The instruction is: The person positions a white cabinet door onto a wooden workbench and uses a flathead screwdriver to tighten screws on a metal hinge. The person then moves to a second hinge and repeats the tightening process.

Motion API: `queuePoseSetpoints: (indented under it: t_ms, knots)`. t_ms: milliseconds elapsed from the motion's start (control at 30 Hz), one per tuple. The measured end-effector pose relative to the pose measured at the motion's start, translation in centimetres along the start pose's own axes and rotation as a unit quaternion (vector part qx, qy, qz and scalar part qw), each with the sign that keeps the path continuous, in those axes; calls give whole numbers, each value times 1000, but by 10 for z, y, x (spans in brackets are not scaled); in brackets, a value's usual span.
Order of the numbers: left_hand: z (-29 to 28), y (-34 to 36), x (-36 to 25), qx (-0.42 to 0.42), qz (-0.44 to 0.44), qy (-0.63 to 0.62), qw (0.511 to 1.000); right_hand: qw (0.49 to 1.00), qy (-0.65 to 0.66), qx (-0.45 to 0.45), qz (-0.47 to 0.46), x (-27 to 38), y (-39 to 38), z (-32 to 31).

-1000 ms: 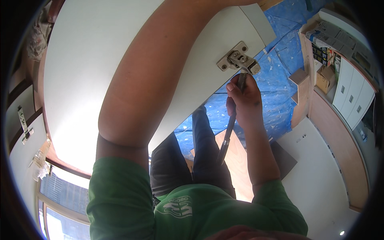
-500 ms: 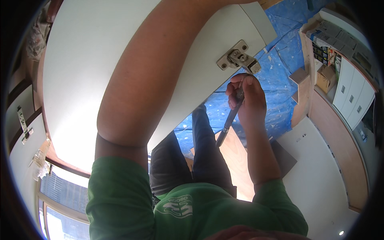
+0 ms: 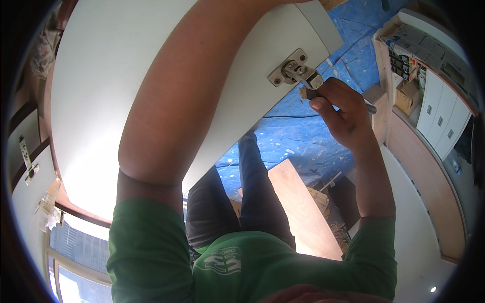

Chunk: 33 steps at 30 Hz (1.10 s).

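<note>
A white cabinet door panel stretches across the upper left. Near its edge a metal hinge is fixed with screws, its arm reaching past the panel. My right hand is closed round a slim dark tool whose pale, rough, bristly-looking tip points at the hinge arm. The tool's other end shows behind the hand. My left forearm crosses over the panel, and only a sliver of my left hand shows at the top edge; its fingers are cut off from view.
Blue sheeting covers the floor beyond the panel. A pale wooden board lies by my legs. At the right stand a white drawer cabinet and a cardboard box. Another hinge is on a panel at the far left.
My right hand has moved right and turned over. The tool's dark shaft, which hung down toward my legs, now lies sideways with the pale tip beside the hinge. My left arm has hardly moved.
</note>
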<state>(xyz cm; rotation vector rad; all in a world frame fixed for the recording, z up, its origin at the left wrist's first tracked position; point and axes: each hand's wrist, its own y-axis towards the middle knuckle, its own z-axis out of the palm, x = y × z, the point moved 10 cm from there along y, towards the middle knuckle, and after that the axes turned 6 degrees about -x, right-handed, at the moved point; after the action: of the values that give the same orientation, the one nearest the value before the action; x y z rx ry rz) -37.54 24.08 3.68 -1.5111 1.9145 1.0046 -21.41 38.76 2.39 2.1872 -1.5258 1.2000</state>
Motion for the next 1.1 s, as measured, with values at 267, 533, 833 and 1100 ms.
queuePoseSetpoints:
  t_ms: [267, 533, 833, 1100]
  knots:
    - [-2, -1, 1, -3, 7, -6, 1000, 978, -140, -28, -154, 29, 15, -12]
    - [5, 0, 4, -9, 19, 22, 1000, 970, -137, -1, -199, 27, 25, -10]
    - [-2, -4, 0, 15, 7, 11, 1000, 978, -96, 12, -184, 24, 26, 3]
    - [3, -1, -1, -24, 32, 15, 999, 988, -44, -12, -148, 10, 24, 0]
